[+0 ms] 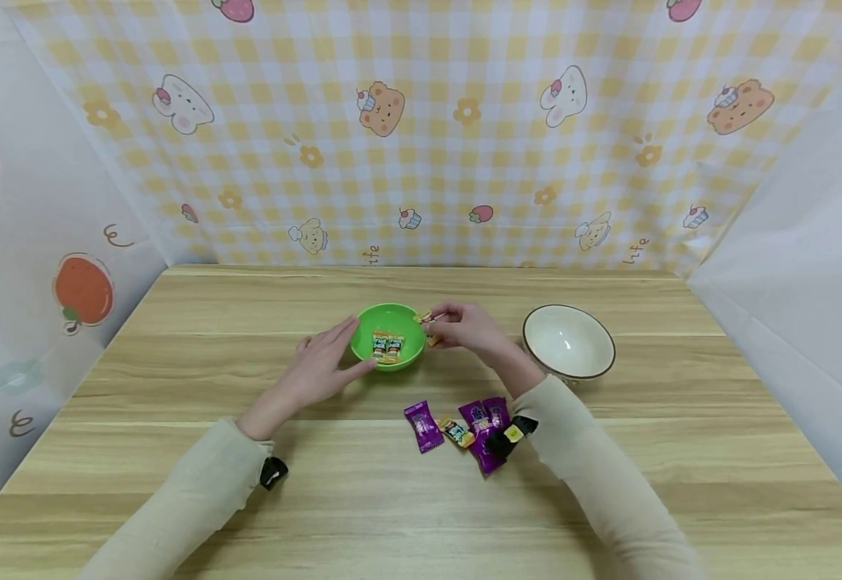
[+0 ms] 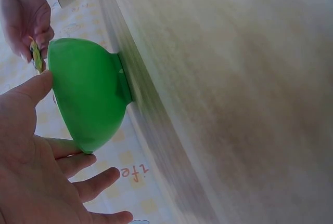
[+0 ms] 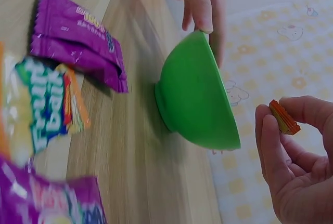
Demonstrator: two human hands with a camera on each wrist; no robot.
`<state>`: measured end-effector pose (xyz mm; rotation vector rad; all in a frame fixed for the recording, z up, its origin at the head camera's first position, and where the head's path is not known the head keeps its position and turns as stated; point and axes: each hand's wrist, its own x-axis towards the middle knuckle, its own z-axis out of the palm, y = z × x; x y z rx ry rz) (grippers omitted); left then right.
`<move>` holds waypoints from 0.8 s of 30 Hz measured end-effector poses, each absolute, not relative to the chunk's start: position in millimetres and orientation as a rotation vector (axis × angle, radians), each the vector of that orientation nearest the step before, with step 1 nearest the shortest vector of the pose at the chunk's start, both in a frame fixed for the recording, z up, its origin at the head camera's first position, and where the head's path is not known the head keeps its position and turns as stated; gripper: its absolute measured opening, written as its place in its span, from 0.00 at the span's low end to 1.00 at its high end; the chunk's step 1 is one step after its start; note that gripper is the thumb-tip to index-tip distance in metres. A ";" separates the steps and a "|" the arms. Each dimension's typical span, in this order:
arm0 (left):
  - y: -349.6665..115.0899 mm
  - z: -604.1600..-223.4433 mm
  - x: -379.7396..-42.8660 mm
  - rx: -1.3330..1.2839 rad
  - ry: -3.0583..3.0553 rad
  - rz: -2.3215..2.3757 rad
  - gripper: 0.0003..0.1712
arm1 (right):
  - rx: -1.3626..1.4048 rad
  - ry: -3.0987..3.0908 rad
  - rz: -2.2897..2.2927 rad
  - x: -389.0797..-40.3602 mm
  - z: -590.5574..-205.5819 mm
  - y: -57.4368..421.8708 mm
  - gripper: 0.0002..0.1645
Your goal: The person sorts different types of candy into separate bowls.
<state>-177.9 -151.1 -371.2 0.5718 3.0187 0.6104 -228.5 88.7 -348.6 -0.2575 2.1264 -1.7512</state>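
Note:
The green bowl stands upright on the table, with Fruit balk candies lying in it. My left hand touches its left side, thumb and fingertips at the rim, the fingers mostly straight. Just off the bowl's right rim, my right hand pinches a small orange-wrapped candy between thumb and fingers. Nearer to me lie a purple candy packet, one more Fruit balk candy and a group of purple packets, partly hidden by the black right wrist strap.
A white bowl with a dark rim stands to the right, close beside my right forearm. Behind the wooden table hangs a yellow checked cloth.

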 end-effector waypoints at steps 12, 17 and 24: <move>-151.0 -370.9 -178.1 0.561 3.010 0.626 0.45 | -0.280 2.011 -1.833 -229.5 -352.0 74.1 0.19; -150.9 -371.0 -178.3 0.565 3.010 0.632 0.45 | -0.288 1.996 -1.823 -229.3 -350.6 74.4 0.22; -150.6 -371.1 -178.6 0.562 3.008 0.646 0.45 | -0.262 1.998 -1.825 -229.6 -347.8 78.2 0.22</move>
